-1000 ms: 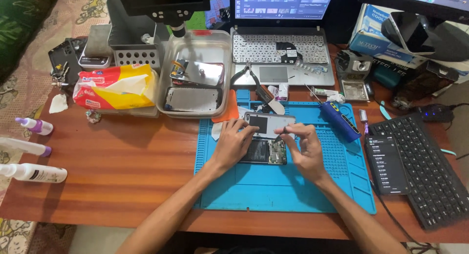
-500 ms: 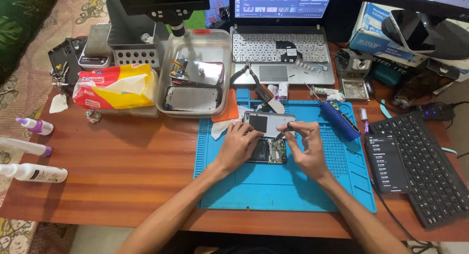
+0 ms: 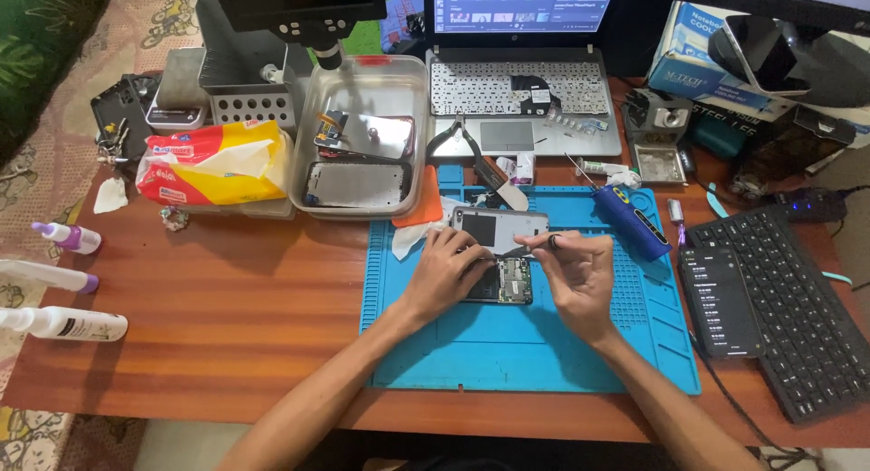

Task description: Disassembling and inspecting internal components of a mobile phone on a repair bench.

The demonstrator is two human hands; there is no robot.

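Pinching a thin tool [image 3: 533, 247], right hand [image 3: 578, 276] meets left hand [image 3: 446, 273] pressing opened phone [image 3: 500, 279] mid-mat [image 3: 535, 353].

A reddish-brown wooden desk [image 3: 227, 317] with a visible grain filled most of the view, its near edge running along the bottom. To the left of it the floor was covered by a pale patterned carpet [image 3: 45, 154] with floral figures, and a green cushioned seat [image 3: 41, 36] stood at the far left corner. Soft, even light fell from above, leaving only faint shadows on the wood. Below the desk's near edge the space lay in dark shadow. No walls or windows showed.
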